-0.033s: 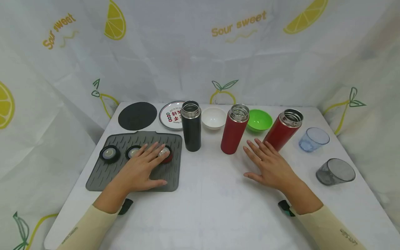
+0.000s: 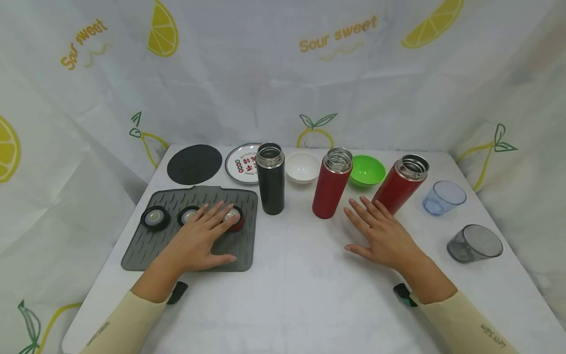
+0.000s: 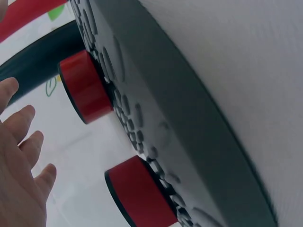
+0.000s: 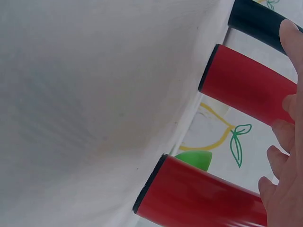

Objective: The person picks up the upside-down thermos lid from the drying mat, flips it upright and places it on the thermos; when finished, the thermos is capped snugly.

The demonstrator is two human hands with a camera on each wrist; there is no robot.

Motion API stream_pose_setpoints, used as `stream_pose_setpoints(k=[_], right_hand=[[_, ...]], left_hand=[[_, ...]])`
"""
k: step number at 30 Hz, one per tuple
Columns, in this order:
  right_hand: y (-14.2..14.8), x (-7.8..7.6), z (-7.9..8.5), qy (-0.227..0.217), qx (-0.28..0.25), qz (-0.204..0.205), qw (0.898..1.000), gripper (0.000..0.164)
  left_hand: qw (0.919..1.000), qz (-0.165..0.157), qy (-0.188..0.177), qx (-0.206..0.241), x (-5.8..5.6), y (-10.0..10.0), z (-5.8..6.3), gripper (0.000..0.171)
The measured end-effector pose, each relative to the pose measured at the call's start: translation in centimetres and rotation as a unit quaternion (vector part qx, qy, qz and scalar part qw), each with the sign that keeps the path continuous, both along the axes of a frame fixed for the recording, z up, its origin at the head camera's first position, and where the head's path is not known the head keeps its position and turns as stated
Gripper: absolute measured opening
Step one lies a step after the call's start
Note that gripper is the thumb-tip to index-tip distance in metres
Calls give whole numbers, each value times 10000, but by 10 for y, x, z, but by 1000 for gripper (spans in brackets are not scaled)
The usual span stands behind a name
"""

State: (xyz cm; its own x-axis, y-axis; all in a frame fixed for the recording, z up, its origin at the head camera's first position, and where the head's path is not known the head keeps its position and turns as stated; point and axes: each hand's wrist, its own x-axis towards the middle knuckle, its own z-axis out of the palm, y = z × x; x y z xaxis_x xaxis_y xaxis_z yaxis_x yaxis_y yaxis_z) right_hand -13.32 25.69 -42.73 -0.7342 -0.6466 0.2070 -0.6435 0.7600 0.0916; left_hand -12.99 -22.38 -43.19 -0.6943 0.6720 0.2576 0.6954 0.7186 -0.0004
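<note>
Above the grey drying mat (image 2: 185,255) my left hand (image 2: 201,241) hovers with its fingers straight and spread, holding nothing. Three bottle lids lie on the mat: a left lid (image 2: 155,218), a middle lid (image 2: 187,215) partly behind the fingers, and a right lid (image 2: 236,223) by the fingertips. The left wrist view shows red sides on two lids (image 3: 86,87). My right hand (image 2: 384,241), likewise spread and holding nothing, hovers before the right red bottle (image 2: 395,189). Another red bottle (image 2: 329,189) and a black bottle (image 2: 271,187) stand upright, mouths uncovered.
Along the back are a black round mat (image 2: 194,164), a printed plate (image 2: 240,167) partly behind the black bottle, a white bowl (image 2: 302,168) and a green bowl (image 2: 368,171). A blue glass (image 2: 443,197) and a grey glass (image 2: 473,244) stand at the right.
</note>
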Motion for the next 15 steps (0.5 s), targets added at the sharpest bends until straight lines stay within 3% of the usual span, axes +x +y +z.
stream_pose_setpoints(k=[4,8,12,15], right_hand=[[0,0,1,-5,-3,23,10000,91],[-1,1,3,-16,-58,37,10000,90],[-5,5,3,-102,-200,36,9997,90],[-10,8,-1,-193,-526,116,9984,89]], left_hand=[[9999,84,51,70,2,-8,1,92],[9987,401,168,270,4,-32,8,90],[9925,1019,154,653,3,-72,17,81],[9808,1737,-351,815,2,-102,18,78]])
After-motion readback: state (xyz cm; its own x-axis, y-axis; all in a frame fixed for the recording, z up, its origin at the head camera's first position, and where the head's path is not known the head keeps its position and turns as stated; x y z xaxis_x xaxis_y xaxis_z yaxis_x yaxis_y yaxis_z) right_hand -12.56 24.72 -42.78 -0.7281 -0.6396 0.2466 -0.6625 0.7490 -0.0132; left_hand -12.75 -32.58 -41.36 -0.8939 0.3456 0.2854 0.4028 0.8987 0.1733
